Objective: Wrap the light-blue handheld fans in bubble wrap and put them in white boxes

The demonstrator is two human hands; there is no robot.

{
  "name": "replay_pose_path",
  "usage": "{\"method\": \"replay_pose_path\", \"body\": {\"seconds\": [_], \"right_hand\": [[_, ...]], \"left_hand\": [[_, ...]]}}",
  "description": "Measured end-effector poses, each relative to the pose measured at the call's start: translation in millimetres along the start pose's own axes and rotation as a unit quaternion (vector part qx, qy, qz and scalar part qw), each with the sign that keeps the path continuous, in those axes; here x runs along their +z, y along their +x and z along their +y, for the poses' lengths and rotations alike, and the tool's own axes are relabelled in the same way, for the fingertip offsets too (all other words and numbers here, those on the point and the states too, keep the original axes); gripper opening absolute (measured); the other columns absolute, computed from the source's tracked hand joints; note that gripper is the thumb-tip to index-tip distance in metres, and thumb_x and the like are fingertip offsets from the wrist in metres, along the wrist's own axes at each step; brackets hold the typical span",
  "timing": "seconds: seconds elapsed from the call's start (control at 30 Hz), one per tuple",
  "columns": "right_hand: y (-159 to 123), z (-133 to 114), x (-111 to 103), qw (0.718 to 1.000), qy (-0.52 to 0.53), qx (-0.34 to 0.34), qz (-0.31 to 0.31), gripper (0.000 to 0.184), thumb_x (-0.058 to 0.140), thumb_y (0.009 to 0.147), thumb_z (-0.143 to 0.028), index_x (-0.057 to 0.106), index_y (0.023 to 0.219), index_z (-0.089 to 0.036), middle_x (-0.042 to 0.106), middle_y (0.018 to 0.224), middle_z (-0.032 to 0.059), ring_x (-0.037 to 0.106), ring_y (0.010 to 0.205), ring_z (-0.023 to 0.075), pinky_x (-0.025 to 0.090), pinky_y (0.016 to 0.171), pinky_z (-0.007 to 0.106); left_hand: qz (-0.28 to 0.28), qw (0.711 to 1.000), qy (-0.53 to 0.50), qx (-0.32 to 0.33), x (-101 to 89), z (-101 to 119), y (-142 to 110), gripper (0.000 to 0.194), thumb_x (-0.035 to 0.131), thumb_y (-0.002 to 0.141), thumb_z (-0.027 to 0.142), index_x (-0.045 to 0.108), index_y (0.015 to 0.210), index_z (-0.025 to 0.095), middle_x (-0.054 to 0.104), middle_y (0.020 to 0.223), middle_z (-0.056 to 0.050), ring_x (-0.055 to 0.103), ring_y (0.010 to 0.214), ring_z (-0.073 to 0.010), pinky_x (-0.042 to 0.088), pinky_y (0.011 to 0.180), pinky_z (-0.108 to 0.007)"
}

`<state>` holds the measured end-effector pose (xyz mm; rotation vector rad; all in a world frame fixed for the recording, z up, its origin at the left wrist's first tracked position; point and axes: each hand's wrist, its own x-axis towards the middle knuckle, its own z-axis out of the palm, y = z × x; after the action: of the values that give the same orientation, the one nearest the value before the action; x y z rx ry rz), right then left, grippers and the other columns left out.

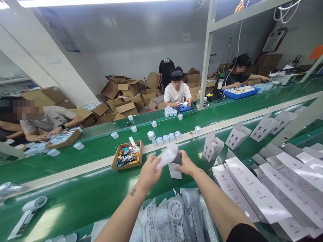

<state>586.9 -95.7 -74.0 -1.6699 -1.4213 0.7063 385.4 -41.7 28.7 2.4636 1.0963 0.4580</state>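
Observation:
My left hand [150,170] grips a whitish item in a translucent plastic bag [168,156], held tilted at the mouth of a small white carton [175,170]. My right hand [188,163] is closed on the right side of that carton, which stands upright on the green belt. The bag covers part of the carton's top, and its contents are blurred. Below my forearms lie several bagged fan-like devices [176,210] with round grilled heads. To the right, several open white cartons [212,148] with dark printed shapes stand on the belt.
Flat white cartons [257,188] lie stacked at right. A cardboard tray of tools [127,155] sits left of my hands. A handled white device [30,215] rests on the near belt [83,191]. Round white parts [166,137] line the divider. Co-workers [177,89] sit opposite; a metal post [206,64] rises there.

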Motion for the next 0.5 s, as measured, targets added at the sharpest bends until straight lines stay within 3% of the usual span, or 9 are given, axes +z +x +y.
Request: {"method": "replay_pose_path", "body": {"seconds": [0.1, 0.17, 0.23, 0.37, 0.5], "right_hand": [[-1.1, 6.5, 1.7, 1.000, 0.012, -0.018, -0.013, 0.076, 0.073, 0.052, -0.005, 0.038, 0.118, -0.019, 0.045, 0.118, 0.0096, 0.050, 0.112, 0.0281, 0.044, 0.098, 0.045], [-1.3, 5.4, 3.0, 0.999, 0.018, -0.038, -0.030, 0.073, 0.072, 0.051, -0.004, 0.041, 0.114, -0.019, 0.047, 0.118, 0.0085, 0.051, 0.112, 0.0276, 0.044, 0.097, 0.043], [-1.4, 4.2, 3.9, 0.997, 0.024, -0.053, -0.043, 0.070, 0.070, 0.051, -0.003, 0.042, 0.114, -0.019, 0.049, 0.116, 0.0079, 0.051, 0.111, 0.0273, 0.045, 0.095, 0.041], [-3.5, 11.8, -4.0, 0.998, 0.025, -0.048, -0.032, 0.070, 0.069, 0.054, -0.004, 0.042, 0.117, -0.019, 0.050, 0.116, 0.0088, 0.053, 0.110, 0.0279, 0.045, 0.095, 0.042], [-8.3, 28.5, -23.9, 1.000, 0.017, -0.018, -0.006, 0.070, 0.066, 0.055, -0.002, 0.038, 0.117, -0.021, 0.048, 0.117, 0.0083, 0.053, 0.107, 0.0266, 0.045, 0.094, 0.044]], "left_hand": [[-0.147, 0.961, 0.228, 0.052, -5.2, 26.7, 20.4, 0.030, 0.051, 0.078, 0.013, 0.067, 0.103, 0.018, 0.060, 0.108, -0.014, 0.065, 0.094, -0.0290, 0.052, 0.080, -0.041], [-0.233, 0.928, 0.282, 0.070, -7.8, 50.2, 41.7, 0.028, 0.054, 0.076, 0.012, 0.067, 0.100, 0.018, 0.062, 0.106, -0.014, 0.066, 0.092, -0.0307, 0.052, 0.077, -0.041], [-0.284, 0.912, 0.287, 0.067, -5.1, 71.1, 65.6, 0.025, 0.058, 0.074, 0.013, 0.067, 0.098, 0.016, 0.064, 0.102, -0.015, 0.067, 0.091, -0.0323, 0.052, 0.075, -0.040], [-0.278, 0.917, 0.274, 0.077, 8.5, 87.0, 90.8, 0.037, 0.061, 0.076, 0.015, 0.058, 0.113, 0.012, 0.061, 0.112, -0.018, 0.066, 0.096, -0.0310, 0.052, 0.075, -0.037], [-0.206, 0.946, 0.202, 0.148, 21.3, 71.9, 79.5, 0.036, 0.052, 0.084, 0.011, 0.051, 0.119, 0.020, 0.057, 0.122, -0.010, 0.062, 0.106, -0.0228, 0.049, 0.088, -0.032]]}}
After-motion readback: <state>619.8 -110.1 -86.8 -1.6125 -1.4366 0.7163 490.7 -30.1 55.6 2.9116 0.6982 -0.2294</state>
